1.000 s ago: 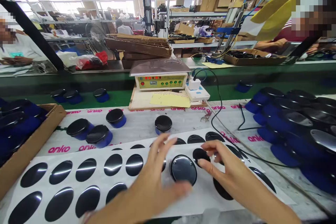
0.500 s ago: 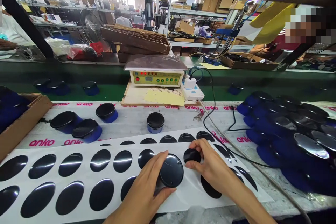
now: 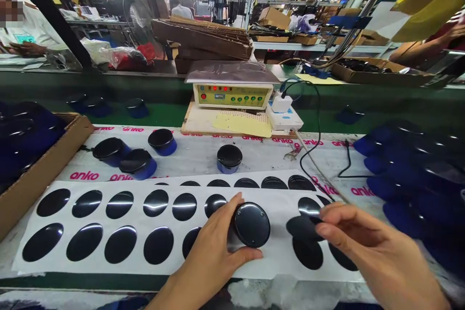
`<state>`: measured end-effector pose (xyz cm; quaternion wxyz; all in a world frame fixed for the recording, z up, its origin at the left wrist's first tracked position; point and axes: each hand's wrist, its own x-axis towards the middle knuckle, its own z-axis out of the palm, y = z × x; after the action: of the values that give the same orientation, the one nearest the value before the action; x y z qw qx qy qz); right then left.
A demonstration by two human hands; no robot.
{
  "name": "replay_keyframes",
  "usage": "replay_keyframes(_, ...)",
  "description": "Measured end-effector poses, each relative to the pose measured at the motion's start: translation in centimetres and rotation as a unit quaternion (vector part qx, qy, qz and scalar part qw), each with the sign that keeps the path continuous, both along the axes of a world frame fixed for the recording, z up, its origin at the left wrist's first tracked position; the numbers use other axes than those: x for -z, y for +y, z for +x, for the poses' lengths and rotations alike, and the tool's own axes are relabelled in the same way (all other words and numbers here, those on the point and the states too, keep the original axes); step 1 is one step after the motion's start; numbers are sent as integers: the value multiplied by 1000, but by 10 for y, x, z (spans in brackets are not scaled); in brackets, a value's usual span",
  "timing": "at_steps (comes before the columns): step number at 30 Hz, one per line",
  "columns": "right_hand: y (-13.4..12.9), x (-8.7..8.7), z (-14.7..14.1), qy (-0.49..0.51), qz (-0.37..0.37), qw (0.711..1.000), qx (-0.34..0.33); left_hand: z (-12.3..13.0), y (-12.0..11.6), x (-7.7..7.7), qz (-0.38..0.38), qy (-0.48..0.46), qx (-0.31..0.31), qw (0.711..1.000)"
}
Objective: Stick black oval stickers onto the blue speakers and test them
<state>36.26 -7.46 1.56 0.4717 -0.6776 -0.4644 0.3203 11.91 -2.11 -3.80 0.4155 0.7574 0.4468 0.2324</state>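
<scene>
My left hand point(image 3: 214, 247) wraps round a short cylinder with a flat black top point(image 3: 252, 225), tilted toward me; small holes show near its rim. Between the thumb and fingers of my right hand point(image 3: 374, 247) is a thin round black sticker point(image 3: 304, 228), held by its right edge. The sticker hovers over the white backing sheet point(image 3: 279, 252), partly covering other black discs there. Rows of black round stickers point(image 3: 159, 245) lie on the sheet, left of and under my hands. A second sheet of discs point(image 3: 274, 182) shows behind it.
Blue cylinders with black tops point(image 3: 229, 157) stand behind the sheets. Many more are piled at right point(image 3: 417, 179) and in a cardboard box point(image 3: 51, 152) at left. A control box point(image 3: 232, 96), power strip point(image 3: 285, 117) and cables sit at the back. Other people are beyond.
My right hand has moved right with the black sticker, farther from the cylinder. My left hand keeps its hold on the cylinder. The whole view has shifted.
</scene>
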Motion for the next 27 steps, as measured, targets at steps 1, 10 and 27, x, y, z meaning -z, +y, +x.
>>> replay_keyframes(1,3,2,-10,42,-7,999,-7,1,1,-1,0,-2,-2,1000)
replay_keyframes(10,26,29,-84,309,-25,951,15,1,-1,-7,17,-12,9,1000)
replay_keyframes(27,18,37,-81,194,9,981,-8,0,1,-7,74,-18,29,997)
